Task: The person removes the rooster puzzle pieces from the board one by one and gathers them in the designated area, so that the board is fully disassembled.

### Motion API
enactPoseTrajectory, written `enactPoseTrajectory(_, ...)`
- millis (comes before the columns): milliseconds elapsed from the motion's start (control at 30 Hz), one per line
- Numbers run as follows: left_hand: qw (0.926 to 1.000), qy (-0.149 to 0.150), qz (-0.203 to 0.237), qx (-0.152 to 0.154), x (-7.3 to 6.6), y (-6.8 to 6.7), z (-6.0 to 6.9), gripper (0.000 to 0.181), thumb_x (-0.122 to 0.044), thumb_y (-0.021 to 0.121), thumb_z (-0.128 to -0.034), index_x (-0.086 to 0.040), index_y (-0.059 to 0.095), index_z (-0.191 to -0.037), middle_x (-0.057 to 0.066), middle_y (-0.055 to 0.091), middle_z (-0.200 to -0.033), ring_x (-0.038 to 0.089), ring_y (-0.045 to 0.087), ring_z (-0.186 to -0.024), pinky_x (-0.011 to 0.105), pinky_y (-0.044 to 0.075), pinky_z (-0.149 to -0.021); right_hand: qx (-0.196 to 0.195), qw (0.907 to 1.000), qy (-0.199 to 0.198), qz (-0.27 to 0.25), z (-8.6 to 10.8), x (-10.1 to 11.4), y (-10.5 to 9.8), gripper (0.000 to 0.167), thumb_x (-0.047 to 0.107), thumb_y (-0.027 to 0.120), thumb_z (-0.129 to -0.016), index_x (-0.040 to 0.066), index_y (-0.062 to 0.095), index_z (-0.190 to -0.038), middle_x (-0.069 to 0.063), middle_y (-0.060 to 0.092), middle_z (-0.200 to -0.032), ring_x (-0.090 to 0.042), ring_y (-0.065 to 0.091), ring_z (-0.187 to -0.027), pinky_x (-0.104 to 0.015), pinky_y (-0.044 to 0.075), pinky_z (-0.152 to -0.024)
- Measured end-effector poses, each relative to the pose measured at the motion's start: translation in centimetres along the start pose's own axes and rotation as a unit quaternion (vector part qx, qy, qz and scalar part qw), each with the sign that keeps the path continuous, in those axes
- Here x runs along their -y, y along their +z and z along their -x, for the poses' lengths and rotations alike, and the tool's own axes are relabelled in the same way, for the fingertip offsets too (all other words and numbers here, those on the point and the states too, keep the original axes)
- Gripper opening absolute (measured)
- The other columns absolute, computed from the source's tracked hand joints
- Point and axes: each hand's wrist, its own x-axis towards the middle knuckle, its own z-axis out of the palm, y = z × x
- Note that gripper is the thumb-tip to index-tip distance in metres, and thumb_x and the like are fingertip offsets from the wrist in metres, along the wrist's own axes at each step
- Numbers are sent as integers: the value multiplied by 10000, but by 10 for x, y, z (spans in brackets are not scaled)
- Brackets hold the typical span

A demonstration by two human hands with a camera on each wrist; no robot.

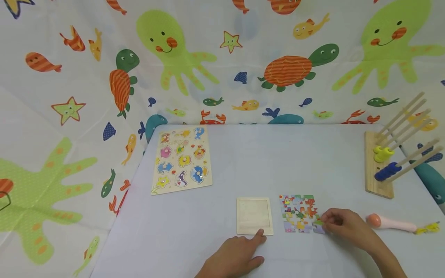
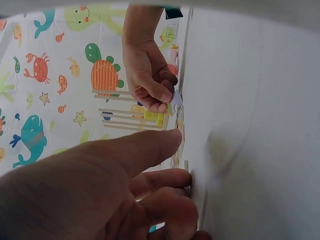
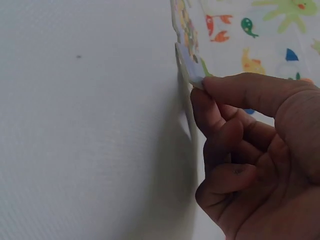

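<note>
A colourful jigsaw puzzle [image 1: 299,213], its pieces laid close together, lies flat on the white table. At its lower right corner, my right hand [image 1: 342,226] pinches a lilac and green puzzle piece [image 3: 192,65] between thumb and index finger. The piece appears slightly raised in the right wrist view. A shallow square wooden tray [image 1: 254,216] lies just left of the puzzle, bare inside. My left hand [image 1: 240,253] touches the tray's near rim with its extended index finger. In the left wrist view, the other fingers bend loosely and hold nothing.
A sea-animal peg puzzle board [image 1: 182,160] lies at the back left. At the right stands a wooden rod stacker [image 1: 379,166] with yellow and blue pieces. Near my right wrist lies a pink handled toy [image 1: 393,224] with a yellow cord. Printed cloth [image 1: 222,58] hangs behind.
</note>
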Motion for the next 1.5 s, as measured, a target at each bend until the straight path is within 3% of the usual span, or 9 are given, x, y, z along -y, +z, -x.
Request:
enactPoseTrajectory(133,10000,39,-8,-38,-1,0,1,575,-427,659,-936,-237,494,-1453,-39,688,-942,55,518,-642,277,498,-669,-149,9997,79,194,-1,1,5,167,152,753,-859,72,686,-989,3,619,-833,-169,547,-774,-256,470,-643)
enactPoseTrajectory(567,10000,21,62,-50,-3,1,2,573,-415,663,-935,-230,494,-1450,-60,597,-716,57,477,-594,269,489,-645,-414,9964,-176,724,-3,-2,11,134,171,769,-841,125,693,-942,51,598,-825,-142,516,-786,-265,435,-661)
enactPoseTrajectory(833,10000,35,41,-71,-3,1,2,578,-424,656,-938,-227,491,-1456,-63,605,-726,55,517,-638,275,493,-682,-558,9942,-450,796,-1,-4,14,109,139,770,-828,158,681,-888,80,600,-811,-90,513,-760,-254,430,-664)
enactPoseTrajectory(1333,9999,-27,128,-80,-2,5,4,571,-423,649,-943,-243,485,-1459,-62,558,-673,61,480,-602,264,488,-663,-590,9944,-447,756,0,-1,13,95,133,759,-837,154,692,-901,78,599,-791,-88,529,-742,-250,447,-647)
enactPoseTrajectory(1500,9991,294,178,-232,11,2,1,516,-422,629,-958,-235,516,-1425,-92,693,-966,26,555,-719,269,503,-729,-763,9914,-636,853,-3,11,-2,71,143,719,-893,148,710,-963,77,628,-838,-101,552,-757,-256,464,-621)
